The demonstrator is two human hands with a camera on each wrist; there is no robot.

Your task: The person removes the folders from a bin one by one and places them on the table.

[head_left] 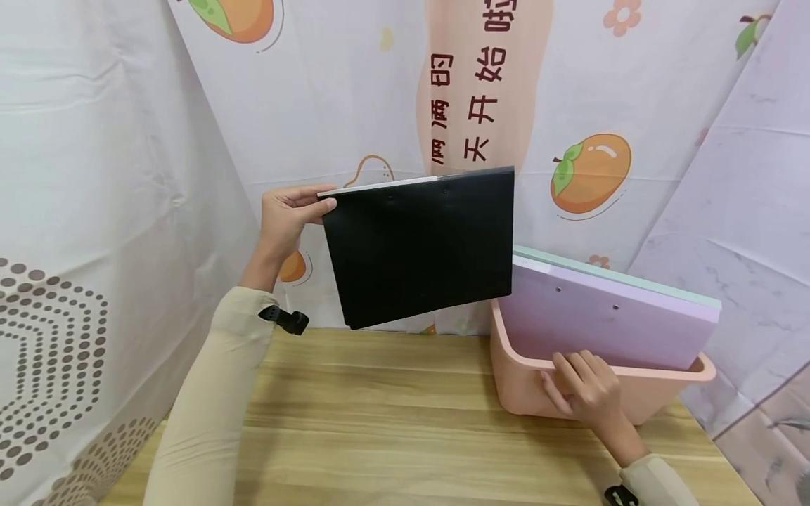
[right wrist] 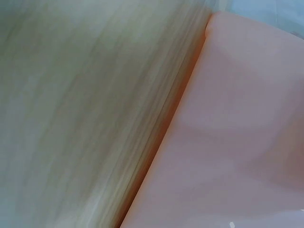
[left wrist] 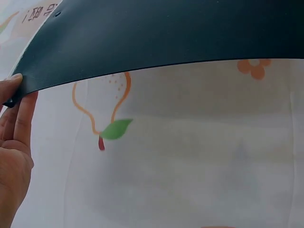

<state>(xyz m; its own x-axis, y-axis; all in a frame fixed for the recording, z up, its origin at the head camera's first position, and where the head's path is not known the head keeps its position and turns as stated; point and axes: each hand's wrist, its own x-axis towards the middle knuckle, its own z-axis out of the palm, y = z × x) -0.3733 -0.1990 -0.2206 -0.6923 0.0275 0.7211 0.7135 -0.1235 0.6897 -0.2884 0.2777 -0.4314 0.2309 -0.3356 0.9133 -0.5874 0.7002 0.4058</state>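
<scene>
A black file folder (head_left: pixel 424 246) is hanging in the air near the centre of the head view, its broad, smooth face showing two small rivets near the top and its top edge carrying a whitish strip on the left part. It is tilting slightly, its right end sitting higher, and a second layer is peeking out at its lower left corner. The left hand (head_left: pixel 285 214) is pinching its upper left corner, thumb lying on the visible face and fingers reaching behind. At the right of the frame, a pink plastic bin (head_left: pixel 522 390) is standing on the wood-grain tabletop (head_left: pixel 380 422), and the right hand (head_left: pixel 588 390) is gripping its near rim, fingers curling over the edge. Two folders are showing inside, leaning and rising above the rim: one lilac folder (head_left: pixel 588 320) in front, bearing two rivets, and one mint-green folder (head_left: pixel 633 281) behind, showing mostly as a top edge. Altogether, three folders and one bin are showing. Behind, a white cloth (head_left: pixel 354 91) printed with orange fruit and dark red characters is hanging.
</scene>
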